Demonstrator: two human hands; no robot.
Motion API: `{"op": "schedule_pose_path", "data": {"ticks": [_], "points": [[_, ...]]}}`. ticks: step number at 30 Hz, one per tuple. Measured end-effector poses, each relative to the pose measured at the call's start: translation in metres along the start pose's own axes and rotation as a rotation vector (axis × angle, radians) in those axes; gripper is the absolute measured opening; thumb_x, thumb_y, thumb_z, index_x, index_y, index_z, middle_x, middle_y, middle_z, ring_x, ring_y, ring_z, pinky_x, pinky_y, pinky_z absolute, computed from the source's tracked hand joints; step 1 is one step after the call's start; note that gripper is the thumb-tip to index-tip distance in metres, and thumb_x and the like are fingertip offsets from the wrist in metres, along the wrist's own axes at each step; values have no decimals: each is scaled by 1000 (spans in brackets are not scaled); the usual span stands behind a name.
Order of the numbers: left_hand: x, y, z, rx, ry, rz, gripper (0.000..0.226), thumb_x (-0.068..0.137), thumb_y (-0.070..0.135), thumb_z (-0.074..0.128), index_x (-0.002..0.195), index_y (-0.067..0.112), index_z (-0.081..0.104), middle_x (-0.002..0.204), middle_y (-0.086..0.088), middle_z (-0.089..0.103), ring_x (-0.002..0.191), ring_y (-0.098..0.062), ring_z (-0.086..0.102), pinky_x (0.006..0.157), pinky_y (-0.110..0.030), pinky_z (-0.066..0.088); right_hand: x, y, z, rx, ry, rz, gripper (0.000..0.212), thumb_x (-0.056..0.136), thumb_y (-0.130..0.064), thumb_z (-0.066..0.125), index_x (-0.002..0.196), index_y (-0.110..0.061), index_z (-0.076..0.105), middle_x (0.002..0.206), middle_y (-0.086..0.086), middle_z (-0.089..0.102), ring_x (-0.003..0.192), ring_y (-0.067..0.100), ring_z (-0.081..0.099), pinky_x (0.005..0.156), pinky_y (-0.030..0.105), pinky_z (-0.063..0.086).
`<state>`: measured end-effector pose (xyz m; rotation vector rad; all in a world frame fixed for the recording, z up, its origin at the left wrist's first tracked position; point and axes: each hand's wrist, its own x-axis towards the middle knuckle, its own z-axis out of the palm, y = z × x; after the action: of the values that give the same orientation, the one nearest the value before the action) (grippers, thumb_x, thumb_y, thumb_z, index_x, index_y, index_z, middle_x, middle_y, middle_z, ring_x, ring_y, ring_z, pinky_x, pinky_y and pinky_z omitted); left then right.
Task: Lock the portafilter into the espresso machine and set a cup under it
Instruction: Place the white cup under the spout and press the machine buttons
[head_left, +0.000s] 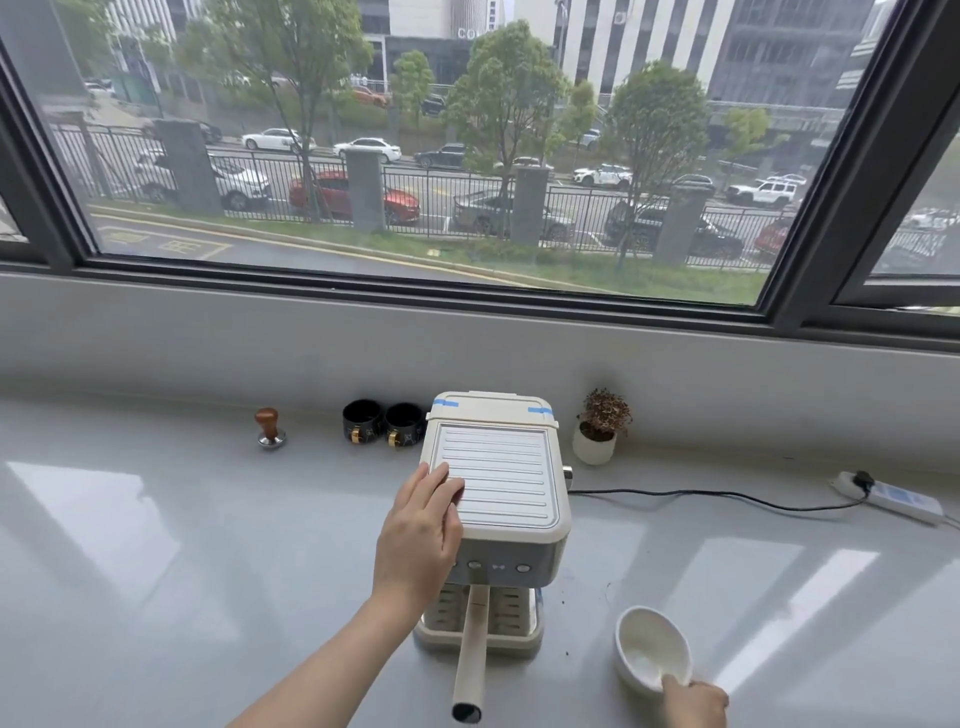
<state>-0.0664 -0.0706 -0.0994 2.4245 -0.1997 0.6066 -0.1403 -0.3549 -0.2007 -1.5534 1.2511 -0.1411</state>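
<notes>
Two hands are working. Near and to the right, the right hand (693, 704) is pinching the rim of a white cup (652, 648), tilting it on the counter (156, 571), well apart from the machine (498, 488). The portafilter (474, 649) handle is sticking out straight toward the near side from under the machine front, so it looks locked in, though the head is hidden. Farther back, the left hand (421, 535) is lying flat and open on the machine top, holding nothing, just steadying it. What is left: putting the cup on the tray under the portafilter. Far left, two dark cups (384, 423) and a tamper (270, 428) are sitting by the wall.
</notes>
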Motion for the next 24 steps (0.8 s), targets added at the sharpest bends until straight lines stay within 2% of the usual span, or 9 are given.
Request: {"op": "schedule_pose_path", "data": {"ticks": [4,9,13,15,17,18,20,22,24], "points": [[0,1,-2,13,-6,8,29,92,8,52,118,15,63,135,-1,58,134,-24,41,102,-40,46,12,14,-1,-28,-174,68,38,92,-6,54,100,31,55,110,47,56,105,48,57,88,47,39],[0,0,-3,26,-14,16,29,93,9,51,118,16,63,135,-2,58,134,-24,41,102,-41,47,22,24,3,-53,-249,49,34,93,-13,51,89,20,59,99,34,60,99,50,60,96,58,44],[0,-1,-2,30,-9,20,29,93,10,51,118,16,63,135,-2,58,135,-24,41,102,-40,46,26,23,5,-116,-259,53,42,95,-23,49,103,17,62,117,37,59,110,44,58,99,47,41],[0,-2,-2,32,-2,30,29,93,12,48,118,16,63,134,-3,59,134,-25,42,102,-41,47,23,22,5,-126,-251,21,41,97,-25,45,106,11,64,119,34,60,111,38,57,91,37,40],[0,-2,-2,35,7,34,33,93,19,41,117,15,63,132,-3,60,132,-25,44,101,-41,48,17,18,9,-158,-343,-50,29,99,-20,43,100,3,61,113,28,63,100,32,59,84,31,44],[0,-2,-3,39,9,36,37,93,22,37,117,16,63,132,-3,60,132,-25,44,101,-40,48,13,16,14,-138,-395,-58,24,98,-15,43,92,1,59,104,27,63,91,31,58,77,28,48],[1,-2,-2,46,10,40,41,92,26,32,118,17,63,132,-2,60,132,-24,44,100,-39,48,10,13,26,-97,-407,-64,32,96,-10,46,69,1,57,80,18,60,73,27,58,56,18,49],[1,-3,-2,51,9,46,40,92,26,32,118,17,62,132,-2,60,132,-24,44,100,-39,47,3,9,39,-13,-420,-49,32,95,-12,47,68,2,57,71,12,57,67,29,61,47,18,50],[1,-4,-2,55,9,54,39,93,25,33,117,17,62,131,-2,60,131,-25,44,100,-38,47,-8,3,51,28,-464,-21,29,95,-14,45,77,4,58,74,15,59,67,31,61,45,21,53]]}}
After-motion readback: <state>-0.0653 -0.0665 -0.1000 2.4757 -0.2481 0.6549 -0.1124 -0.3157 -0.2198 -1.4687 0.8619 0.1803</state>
